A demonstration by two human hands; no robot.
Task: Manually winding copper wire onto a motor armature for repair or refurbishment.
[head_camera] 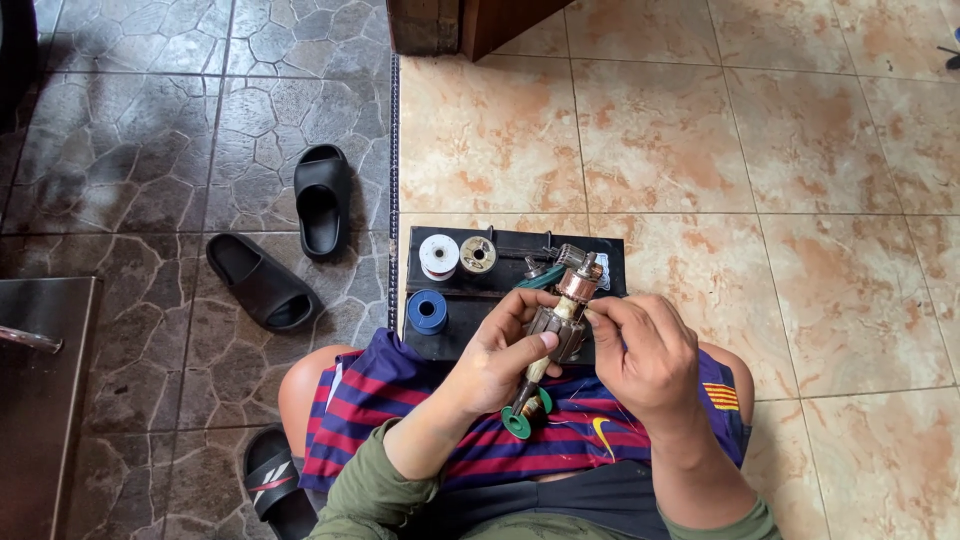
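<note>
In the head view, just below the centre of the frame, your left hand (500, 355) wraps around one motor armature (560, 325), fingers curled shut on its dark winding core, with its shaft slanting down toward your lap. Your right hand (645, 355) sits just beside it, fingertips pressed together and pinching at the armature's copper end (578, 285). One green ring (517, 424) shows at the shaft's lower tip. Behind your hands lies one black tray (450, 335) holding three spools: a white one (438, 256), a brassy one (478, 254) and a blue one (428, 311). Three black slides are on the floor: two on the dark stone tiles (130, 140) at upper left (322, 200) (260, 280), and one at the bottom left edge (275, 485). Your striped shorts (390, 395) fill the lower middle.
</note>
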